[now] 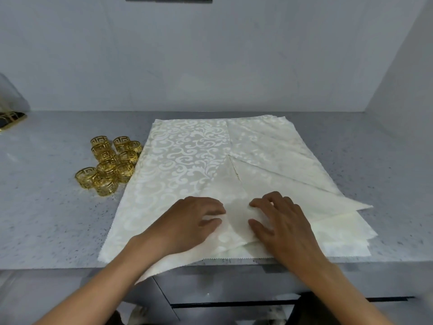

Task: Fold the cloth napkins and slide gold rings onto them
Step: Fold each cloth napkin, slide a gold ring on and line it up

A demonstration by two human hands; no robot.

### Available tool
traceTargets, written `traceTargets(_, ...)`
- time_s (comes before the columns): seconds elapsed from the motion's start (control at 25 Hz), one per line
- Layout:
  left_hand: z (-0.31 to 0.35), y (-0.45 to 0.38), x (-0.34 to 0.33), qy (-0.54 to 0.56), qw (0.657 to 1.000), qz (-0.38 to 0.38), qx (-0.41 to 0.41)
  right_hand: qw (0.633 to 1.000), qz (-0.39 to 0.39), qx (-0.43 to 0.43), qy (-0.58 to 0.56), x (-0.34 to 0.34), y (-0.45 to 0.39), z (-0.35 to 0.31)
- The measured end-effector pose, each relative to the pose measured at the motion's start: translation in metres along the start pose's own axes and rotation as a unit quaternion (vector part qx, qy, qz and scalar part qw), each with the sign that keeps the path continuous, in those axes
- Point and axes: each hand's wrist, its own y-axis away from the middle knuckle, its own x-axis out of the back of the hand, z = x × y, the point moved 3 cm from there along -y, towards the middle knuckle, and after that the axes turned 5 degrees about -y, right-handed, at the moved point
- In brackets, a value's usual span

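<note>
The task is early, by my judgement: no napkin is finished and no ring is on cloth. Left of the napkins (185, 160), the rings (110, 164) sit in a loose cluster on the counter (46, 207), just beside the cloth's left edge and untouched. The napkins lie as a flat cream stack with a pale scroll pattern, its near edge at the counter's front, one corner hanging over. The top one has a flap turned over, forming a triangle towards the right. The left hand (189, 221) rests on the cloth, fingers loosely spread, gripping nothing. The right hand (278, 221), just right of it, presses the folded flap, fingers curled; whether they pinch it I cannot tell.
</note>
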Motion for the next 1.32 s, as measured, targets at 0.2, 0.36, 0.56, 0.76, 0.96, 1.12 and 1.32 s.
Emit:
traceTargets(0.2, -0.044, -0.001, 0.015, 0.036, 0.997, -0.058, -0.024, 0.997, -0.035, 0.063, -0.033, 0.002, -0.006, 0.002)
traceTargets(0.36, -0.056, -0.008, 0.031, 0.093, 0.979, -0.182, -0.022, 0.994, -0.064, 0.085, -0.031, 0.006, -0.006, 0.003)
traceTargets(0.56, -0.059, -0.012, 0.036, 0.111, 0.97, -0.212, -0.032, 0.99, -0.11, 0.07, -0.058, 0.013, -0.007, 0.008)
traceTargets(0.76, -0.052, -0.029, 0.022, 0.21, 0.968, -0.056, 0.123, 0.987, -0.089, 0.003, -0.133, 0.019, -0.007, 0.001)
traceTargets(0.96, -0.053, -0.045, 0.002, 0.13, 0.967, 0.062, 0.21, 0.978, -0.082, -0.116, -0.151, 0.018, -0.006, -0.004)
traceTargets(1.12, -0.044, -0.045, 0.001, 0.06, 0.969, 0.114, 0.21, 0.974, -0.074, -0.159, -0.144, 0.016, -0.007, -0.003)
traceTargets(1.32, -0.043, -0.045, -0.004, 0.021, 0.973, 0.127, 0.19, 0.987, -0.056, -0.121, -0.091, 0.011, -0.002, -0.003)
